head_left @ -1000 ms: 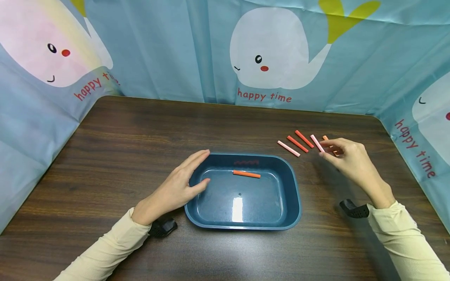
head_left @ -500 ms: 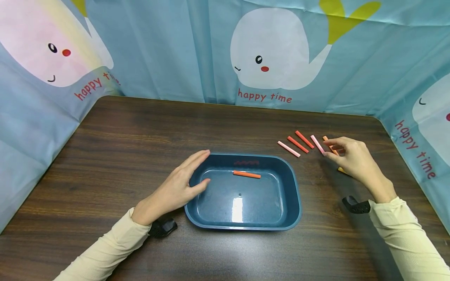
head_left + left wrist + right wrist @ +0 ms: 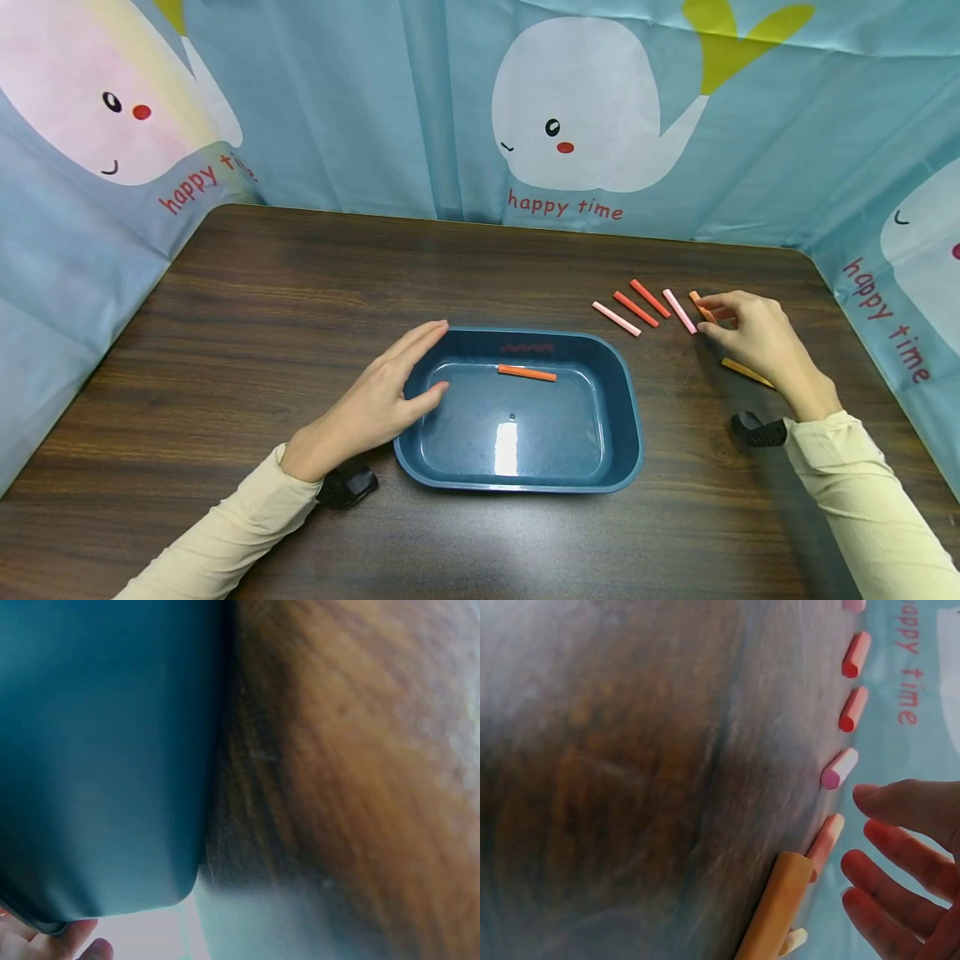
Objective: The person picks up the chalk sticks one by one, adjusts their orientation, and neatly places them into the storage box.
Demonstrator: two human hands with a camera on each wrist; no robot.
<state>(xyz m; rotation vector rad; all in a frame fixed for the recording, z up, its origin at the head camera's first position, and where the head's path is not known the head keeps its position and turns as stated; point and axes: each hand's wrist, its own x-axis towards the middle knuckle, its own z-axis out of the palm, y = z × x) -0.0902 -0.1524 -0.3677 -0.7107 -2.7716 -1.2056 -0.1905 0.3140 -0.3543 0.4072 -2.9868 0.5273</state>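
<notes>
Head view: blue tray (image 3: 457, 433) set on table (image 3: 262, 333); orange stick (image 3: 527, 372) contained inside. Left hand (image 3: 371, 400) placed at tray's left rim, thumb and fingers spread wide. Right hand (image 3: 761, 333) held right of tray, above second orange stick (image 3: 707, 313); fingers parted narrowly from thumb.

Left wrist view: tray's outer wall shown; fingertips partly hidden by tray's rim.

Right wrist view: nothing gripped; stick contact cannot be told.

Cream ribbed sleeves (image 3: 870, 508), loose cuffs (image 3: 821, 442), black perforated wrist cameras (image 3: 759, 431)
</notes>
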